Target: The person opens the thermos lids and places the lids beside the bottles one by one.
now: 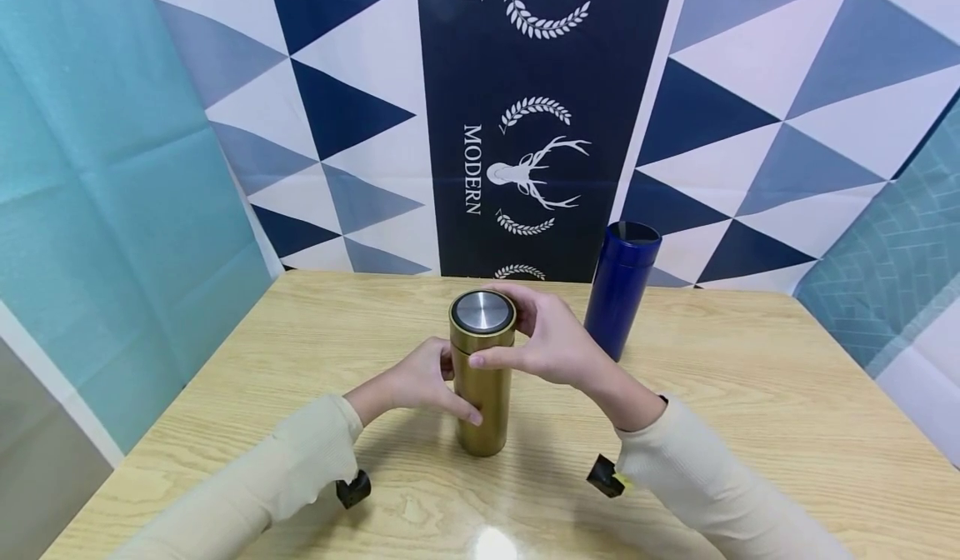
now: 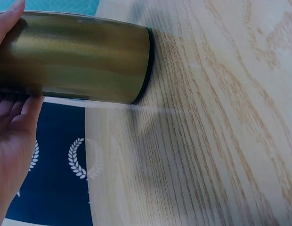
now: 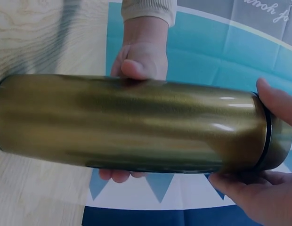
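A gold thermos [image 1: 491,389] stands upright on the wooden table, its lid [image 1: 482,312] on top with a brushed silver disc. My left hand [image 1: 426,377] grips the body around its middle, thumb on the near side. Higher up, my right hand [image 1: 553,339] holds the thermos around the lid and the dark seam below it, as the right wrist view shows with the thumb and fingers [image 3: 240,190] on opposite sides. In the left wrist view, the base of the thermos [image 2: 89,59] is close to the tabletop.
Behind my right hand stands a blue flask [image 1: 622,289] with a dark opening at its top. The light wood table [image 1: 750,427] runs back to a patterned cloth backdrop [image 1: 360,168]. Teal cloth [image 1: 112,168] hangs at the left.
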Demonstrator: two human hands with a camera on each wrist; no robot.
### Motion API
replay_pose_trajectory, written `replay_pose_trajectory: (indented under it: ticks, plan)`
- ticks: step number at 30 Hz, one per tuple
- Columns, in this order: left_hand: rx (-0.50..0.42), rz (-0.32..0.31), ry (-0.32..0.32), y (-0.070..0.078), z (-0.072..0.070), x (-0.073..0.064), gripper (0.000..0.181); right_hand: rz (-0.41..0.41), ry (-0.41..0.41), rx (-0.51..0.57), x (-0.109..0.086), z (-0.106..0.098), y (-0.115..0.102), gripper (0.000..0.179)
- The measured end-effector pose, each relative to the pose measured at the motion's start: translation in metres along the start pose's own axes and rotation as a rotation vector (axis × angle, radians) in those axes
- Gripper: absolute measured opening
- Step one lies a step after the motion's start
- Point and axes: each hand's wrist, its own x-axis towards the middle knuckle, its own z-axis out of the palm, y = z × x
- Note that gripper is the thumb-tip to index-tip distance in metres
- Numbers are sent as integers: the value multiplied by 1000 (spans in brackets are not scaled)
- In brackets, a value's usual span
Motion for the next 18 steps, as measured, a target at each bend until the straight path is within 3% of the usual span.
replay_pose_trajectory:
  ticks: [12,15,18]
  plan:
    - [13,3,14,1,0,-3,53,-31,-98,4,7,-9,5,69]
    - [20,0,24,3,1,-3,51,-36,-131,-47,10,-15,1,69]
    - [26,-3,29,3,2,-2,51,-47,-179,-167,13,-20,-5,70]
